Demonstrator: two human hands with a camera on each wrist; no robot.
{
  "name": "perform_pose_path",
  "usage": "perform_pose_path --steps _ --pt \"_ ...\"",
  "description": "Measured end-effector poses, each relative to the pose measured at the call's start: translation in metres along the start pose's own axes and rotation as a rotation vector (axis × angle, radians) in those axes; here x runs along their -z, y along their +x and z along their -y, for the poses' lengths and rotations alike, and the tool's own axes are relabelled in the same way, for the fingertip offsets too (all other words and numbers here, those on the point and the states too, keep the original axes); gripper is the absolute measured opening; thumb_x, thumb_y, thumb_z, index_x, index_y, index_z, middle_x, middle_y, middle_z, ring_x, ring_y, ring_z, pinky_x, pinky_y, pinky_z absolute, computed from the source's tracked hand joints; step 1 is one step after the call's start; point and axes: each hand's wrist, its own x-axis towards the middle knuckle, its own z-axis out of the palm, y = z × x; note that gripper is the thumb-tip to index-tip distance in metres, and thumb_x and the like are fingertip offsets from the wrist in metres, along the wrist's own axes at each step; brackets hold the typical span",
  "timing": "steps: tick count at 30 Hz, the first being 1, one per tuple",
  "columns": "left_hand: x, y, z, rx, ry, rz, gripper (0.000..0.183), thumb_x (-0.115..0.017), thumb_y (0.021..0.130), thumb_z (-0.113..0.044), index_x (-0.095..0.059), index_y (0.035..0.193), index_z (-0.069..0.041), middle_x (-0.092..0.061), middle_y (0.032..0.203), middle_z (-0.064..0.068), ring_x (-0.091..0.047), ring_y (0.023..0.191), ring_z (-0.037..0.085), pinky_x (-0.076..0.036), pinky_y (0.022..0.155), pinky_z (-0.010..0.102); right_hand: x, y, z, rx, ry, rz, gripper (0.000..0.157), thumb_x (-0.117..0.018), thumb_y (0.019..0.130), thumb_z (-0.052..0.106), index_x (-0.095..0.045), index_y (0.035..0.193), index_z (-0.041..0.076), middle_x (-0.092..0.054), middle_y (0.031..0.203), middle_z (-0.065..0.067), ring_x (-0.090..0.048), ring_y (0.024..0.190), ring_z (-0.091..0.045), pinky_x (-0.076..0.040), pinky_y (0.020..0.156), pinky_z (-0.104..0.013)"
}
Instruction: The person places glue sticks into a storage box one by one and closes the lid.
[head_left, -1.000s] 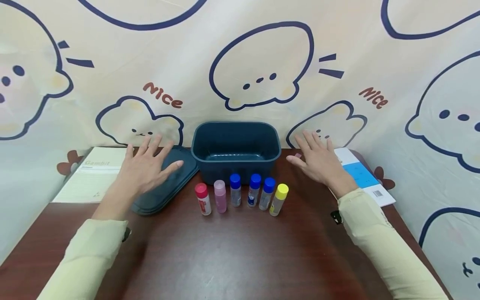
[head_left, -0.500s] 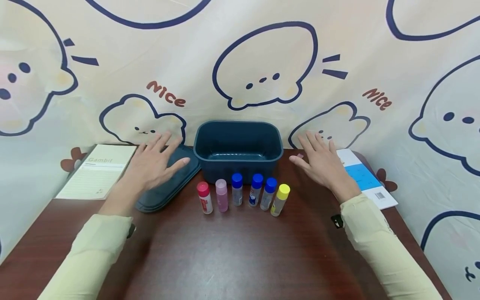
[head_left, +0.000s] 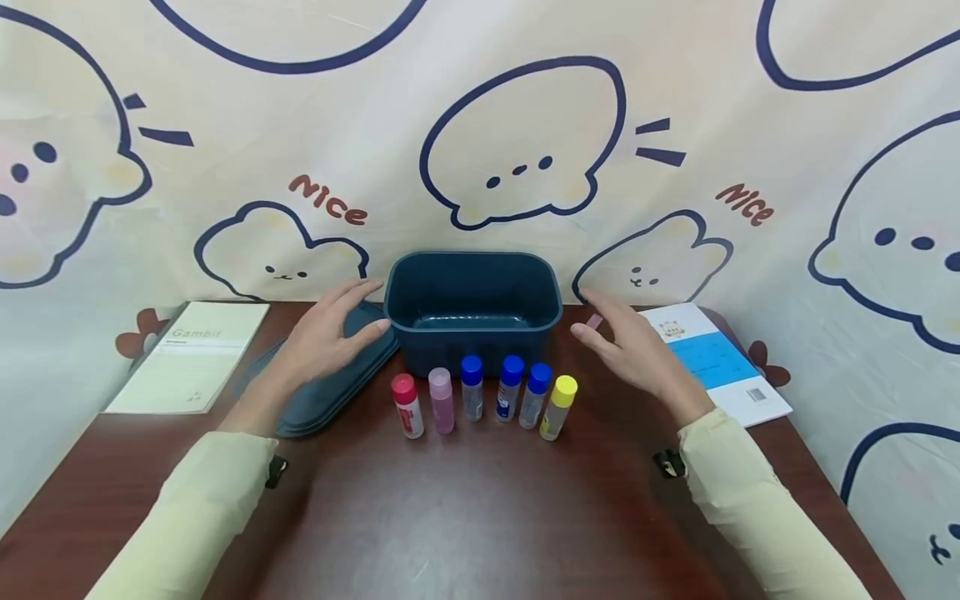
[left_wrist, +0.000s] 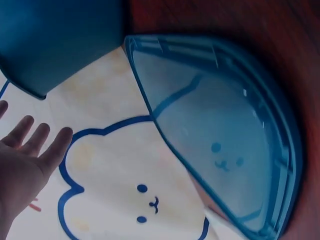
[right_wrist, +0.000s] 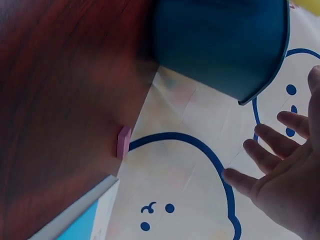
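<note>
A dark teal plastic bin [head_left: 431, 350] stands against the back curtain, its top uncovered. My left hand [head_left: 326, 333] hovers just left of it, fingers extended and thumb apart, over the bin's matching lid [head_left: 341, 392]. On the bin's other side, my right hand [head_left: 630, 350] is held with fingers spread, a gap between it and the bin wall. Both palms face inward, holding nothing. Before the bin stand several small bottles: one red-capped [head_left: 408, 412], one pink [head_left: 442, 408], three blue-capped, including the middle one [head_left: 507, 400], and one yellow-capped [head_left: 557, 412].
A cream notebook [head_left: 191, 358] lies at the left, and a white-and-blue booklet [head_left: 716, 362] at the right. A small pink block [right_wrist: 123, 142] sits at the table's back edge near the right hand. Behind everything hangs a cartoon-printed curtain [head_left: 517, 117].
Both hands have turned from palms-down to palms facing each other. The left hand has moved right toward the bin; the right stays at about the same place. Bin and bottles stand unmoved.
</note>
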Motion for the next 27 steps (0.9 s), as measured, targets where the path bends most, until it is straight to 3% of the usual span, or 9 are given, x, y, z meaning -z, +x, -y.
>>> perform_pose_path --steps 7,13,20,27 --pt "-0.009 0.006 -0.001 0.015 -0.229 -0.008 0.063 -0.063 0.101 -0.037 -0.041 0.155 -0.013 -0.039 0.156 0.017 -0.04 0.137 0.04 -0.045 0.103 0.063 -0.003 -0.012 0.001 0.025 0.209 -0.013 0.056 -0.055 0.104 0.041 -0.045 0.152 0.013 -0.046 0.153 -0.015 -0.047 0.135 -0.039 -0.043 0.105 -0.063" --pt "-0.012 0.012 -0.003 0.064 -0.324 -0.012 0.058 -0.06 0.102 -0.037 -0.045 0.152 -0.014 -0.036 0.156 0.018 -0.041 0.138 0.041 -0.039 0.107 0.067 -0.006 -0.024 -0.002 0.048 0.401 0.037 0.05 -0.059 0.103 0.035 -0.049 0.147 0.013 -0.053 0.146 -0.012 -0.053 0.129 -0.039 -0.05 0.1 -0.058" --pt "-0.015 0.019 -0.003 0.12 -0.418 0.016 0.054 -0.059 0.103 -0.033 -0.046 0.152 -0.015 -0.033 0.158 0.016 -0.038 0.141 0.038 -0.038 0.109 0.064 -0.013 -0.034 -0.007 0.106 0.483 0.072 0.047 -0.066 0.098 0.028 -0.054 0.142 0.014 -0.058 0.14 -0.011 -0.055 0.129 -0.034 -0.05 0.1 -0.057" --pt "-0.014 0.023 -0.003 0.188 -0.603 0.03 0.055 -0.059 0.104 -0.028 -0.041 0.154 -0.013 -0.04 0.155 0.017 -0.045 0.137 0.036 -0.048 0.104 0.052 -0.02 -0.038 -0.009 0.139 0.532 0.126 0.052 -0.074 0.091 0.024 -0.057 0.139 0.016 -0.061 0.138 -0.008 -0.061 0.121 -0.03 -0.049 0.101 -0.057"
